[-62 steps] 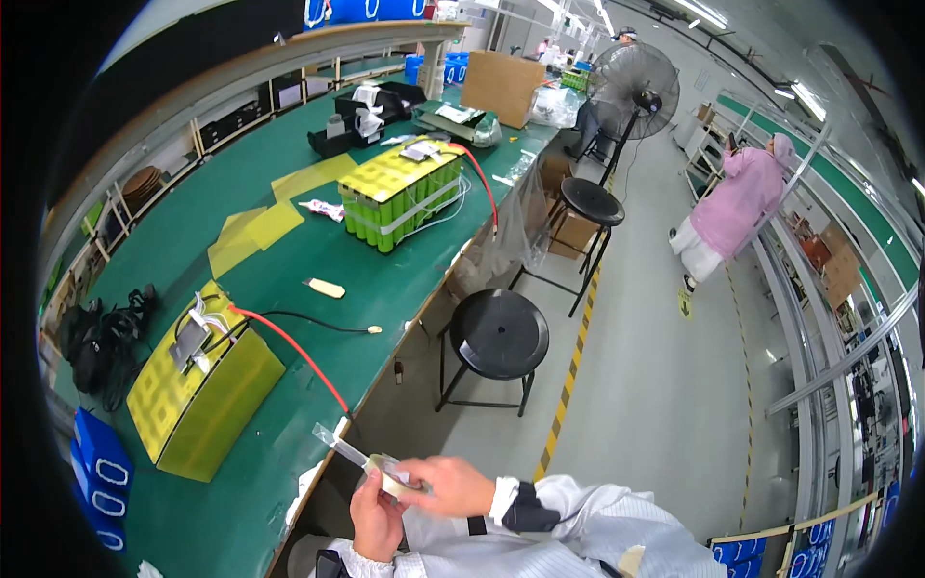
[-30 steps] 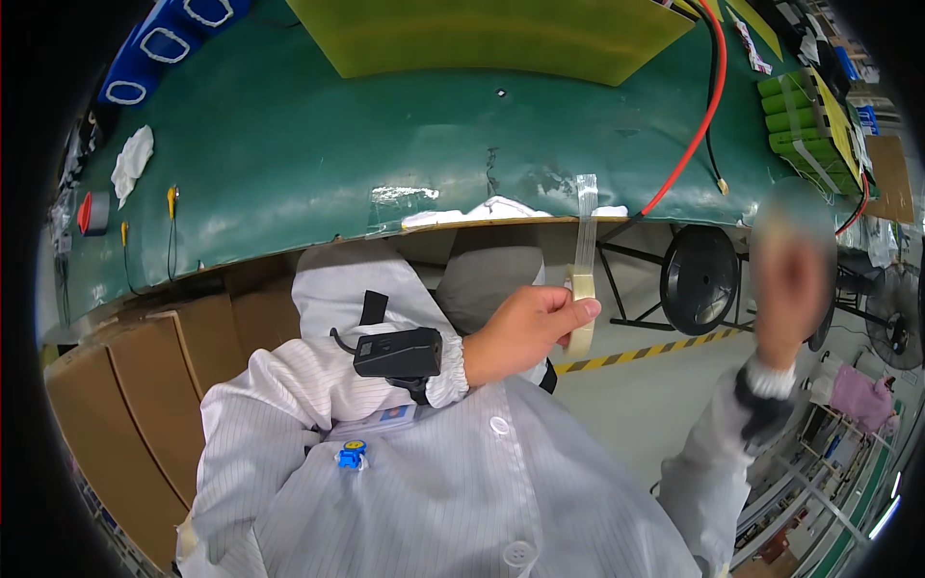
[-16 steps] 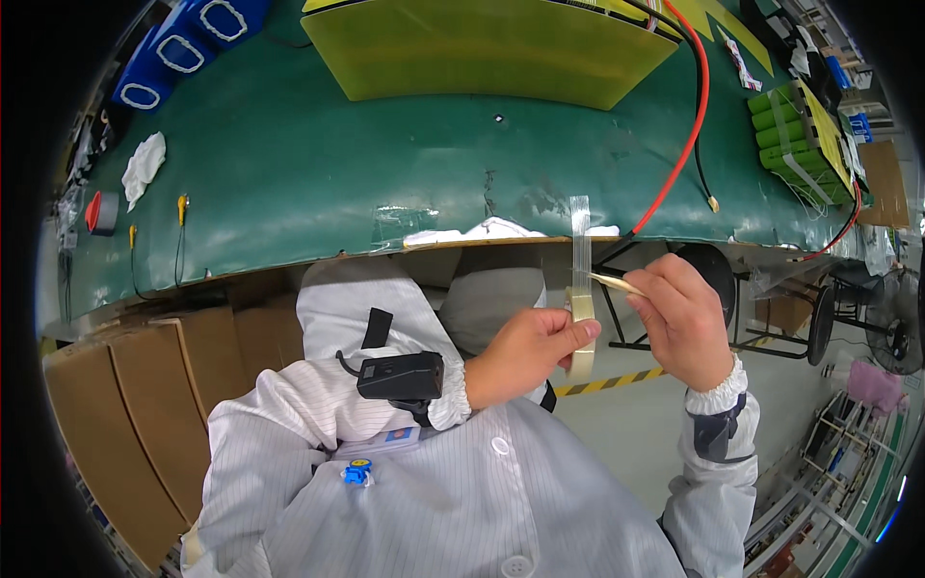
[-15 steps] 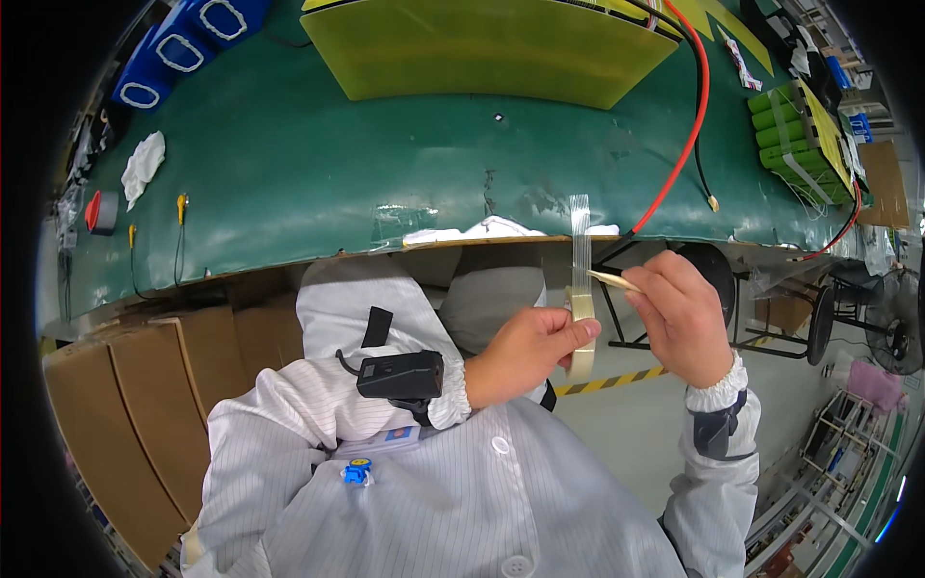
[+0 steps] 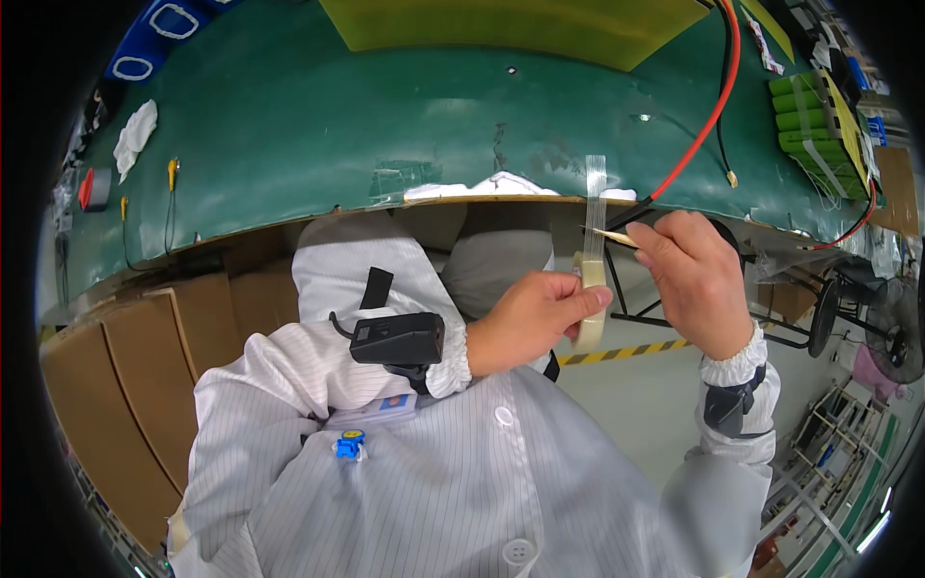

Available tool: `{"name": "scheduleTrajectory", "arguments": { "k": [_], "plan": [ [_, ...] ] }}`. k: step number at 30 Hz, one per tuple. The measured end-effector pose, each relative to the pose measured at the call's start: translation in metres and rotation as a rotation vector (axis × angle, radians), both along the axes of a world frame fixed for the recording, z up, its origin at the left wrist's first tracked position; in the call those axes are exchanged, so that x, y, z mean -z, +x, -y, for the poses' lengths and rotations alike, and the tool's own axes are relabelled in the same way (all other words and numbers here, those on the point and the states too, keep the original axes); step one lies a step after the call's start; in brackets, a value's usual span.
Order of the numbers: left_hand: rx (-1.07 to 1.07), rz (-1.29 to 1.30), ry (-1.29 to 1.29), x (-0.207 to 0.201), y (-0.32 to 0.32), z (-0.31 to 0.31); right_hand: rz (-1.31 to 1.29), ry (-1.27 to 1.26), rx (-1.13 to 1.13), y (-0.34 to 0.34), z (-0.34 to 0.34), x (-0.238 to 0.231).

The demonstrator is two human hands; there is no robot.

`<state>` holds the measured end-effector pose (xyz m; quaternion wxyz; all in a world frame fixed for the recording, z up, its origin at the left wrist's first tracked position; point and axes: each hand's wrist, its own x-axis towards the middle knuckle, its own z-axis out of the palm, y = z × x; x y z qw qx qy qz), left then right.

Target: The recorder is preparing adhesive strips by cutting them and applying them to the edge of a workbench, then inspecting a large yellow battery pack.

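Green-topped workbench (image 5: 318, 125) is stretching away beyond my grips. With my left hand (image 5: 540, 313), I am pinching a tape roll (image 5: 591, 333) between thumb and fingers, and a clear tape strip (image 5: 595, 180) is running forward from that grip onto the bench's near edge. With my right hand (image 5: 696, 281), I am pinching a slim cream pointed tool (image 5: 613, 237); its tip is crossing over the strip, though I cannot tell whether it is touching. Ahead of that grip, a red cable (image 5: 735, 58) is curving.
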<state>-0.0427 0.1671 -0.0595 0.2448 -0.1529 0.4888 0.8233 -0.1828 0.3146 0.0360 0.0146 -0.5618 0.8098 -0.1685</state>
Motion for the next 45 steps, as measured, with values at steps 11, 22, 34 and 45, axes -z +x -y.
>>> {"name": "scheduleTrajectory", "arguments": {
  "k": [11,22,34,45],
  "plan": [
    [-0.02,0.012,0.047,-0.003,0.0,0.001,-0.102,0.052,-0.043,0.0,0.002,-0.003],
    [-0.022,0.018,0.062,-0.001,-0.001,0.0,-0.105,0.06,-0.039,-0.002,0.003,-0.003],
    [-0.004,0.018,0.05,-0.007,0.0,0.003,-0.141,0.114,-0.118,0.0,0.01,-0.008],
    [-0.143,0.062,0.083,-0.007,0.004,-0.005,-0.206,0.192,-0.194,0.002,0.017,-0.003]
  ]
}}
